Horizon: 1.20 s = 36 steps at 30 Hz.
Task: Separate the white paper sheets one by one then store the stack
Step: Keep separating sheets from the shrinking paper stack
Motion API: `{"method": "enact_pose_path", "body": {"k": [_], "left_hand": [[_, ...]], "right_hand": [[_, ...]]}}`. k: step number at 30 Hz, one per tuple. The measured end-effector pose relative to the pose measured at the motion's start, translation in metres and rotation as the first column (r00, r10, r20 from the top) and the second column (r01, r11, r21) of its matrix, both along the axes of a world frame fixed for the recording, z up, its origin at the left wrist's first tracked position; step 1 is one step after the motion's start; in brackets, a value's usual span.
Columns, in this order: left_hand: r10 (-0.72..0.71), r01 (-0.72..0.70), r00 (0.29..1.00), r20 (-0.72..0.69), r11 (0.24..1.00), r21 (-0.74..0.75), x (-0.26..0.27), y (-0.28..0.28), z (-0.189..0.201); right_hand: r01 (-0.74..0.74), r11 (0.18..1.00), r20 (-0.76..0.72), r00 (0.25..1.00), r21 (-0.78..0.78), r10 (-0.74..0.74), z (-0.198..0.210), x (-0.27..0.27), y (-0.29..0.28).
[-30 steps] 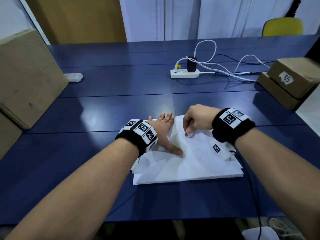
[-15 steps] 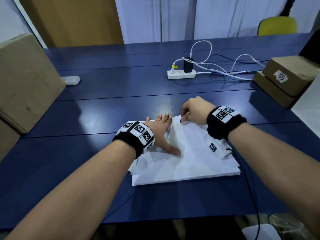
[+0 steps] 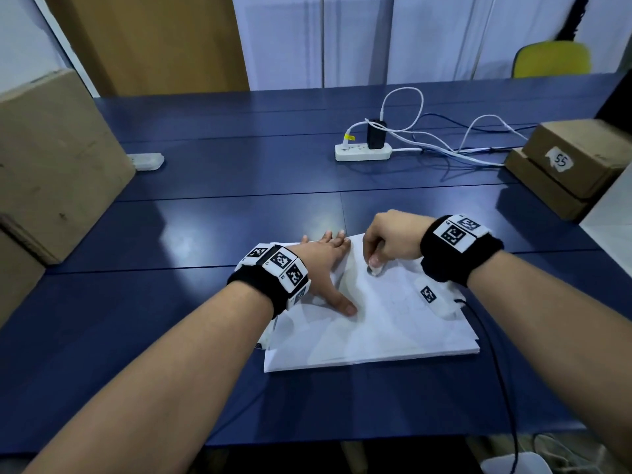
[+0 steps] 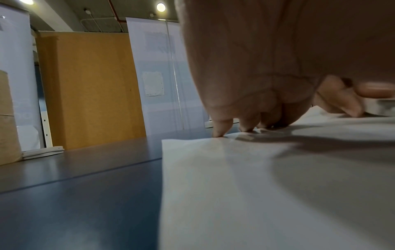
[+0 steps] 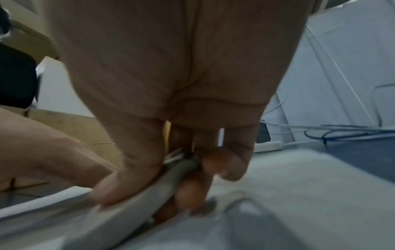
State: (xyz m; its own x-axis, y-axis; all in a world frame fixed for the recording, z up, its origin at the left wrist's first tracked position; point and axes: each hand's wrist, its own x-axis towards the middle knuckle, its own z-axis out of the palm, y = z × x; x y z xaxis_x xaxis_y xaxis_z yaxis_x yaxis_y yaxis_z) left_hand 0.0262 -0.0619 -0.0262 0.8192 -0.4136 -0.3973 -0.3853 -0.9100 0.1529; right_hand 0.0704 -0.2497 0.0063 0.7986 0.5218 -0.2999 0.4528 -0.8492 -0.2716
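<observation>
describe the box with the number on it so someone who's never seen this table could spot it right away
On the blue table, look to the far right edge, past the white power strip and its tangle of cables. Two small cardboard boxes are stacked there; it is the upper box, the only one with a torn white label handwritten "55".

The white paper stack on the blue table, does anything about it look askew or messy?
Yes. The white paper stack is not squared: sheets stick out crooked past its left edge under the left hand, and the right hand pinches a curled-up sheet.
</observation>
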Motion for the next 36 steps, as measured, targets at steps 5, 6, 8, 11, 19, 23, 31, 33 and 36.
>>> {"method": "enact_pose_path", "body": {"k": [5,6,8,11,19,23,31,33,36], "left_hand": [[-0.009,0.009,1.000,0.011,1.000,0.016,-0.001,-0.001,0.002],[-0.010,0.009,1.000,0.012,1.000,0.019,-0.002,-0.001,0.002],[-0.007,0.006,1.000,0.010,1.000,0.017,-0.001,-0.001,0.001],[0.004,-0.004,1.000,0.005,1.000,0.014,0.000,0.000,0.001],[0.004,-0.005,1.000,0.026,1.000,0.029,-0.002,-0.004,0.001],[0.008,-0.010,0.999,0.049,0.999,0.037,0.001,-0.005,-0.002],[0.011,-0.013,0.979,0.205,1.000,0.007,-0.003,-0.005,0.001],[-0.003,-0.006,0.969,0.248,0.999,0.039,-0.004,-0.006,0.002],[-0.028,0.011,0.963,0.270,0.998,0.066,-0.004,-0.007,0.001]], "right_hand": [[0.166,0.982,0.208,0.961,0.092,-0.182,-0.007,0.017,0.004],[0.161,0.983,0.208,0.962,0.090,-0.177,-0.007,0.018,0.004],[0.077,0.996,0.117,0.990,0.052,-0.083,-0.004,0.013,0.002],[-0.032,0.999,-0.065,0.997,-0.029,0.030,0.001,0.001,0.000],[0.112,0.990,0.124,0.985,0.083,-0.121,0.000,0.012,-0.004],[0.017,1.000,0.022,1.000,-0.007,-0.016,0.002,0.001,-0.005],[0.015,0.999,0.064,0.998,0.044,-0.018,0.000,0.009,-0.004],[-0.011,1.000,0.008,1.000,0.008,0.011,0.000,0.005,-0.003],[0.131,0.988,0.143,0.980,0.080,-0.141,-0.004,0.017,-0.003]]}}
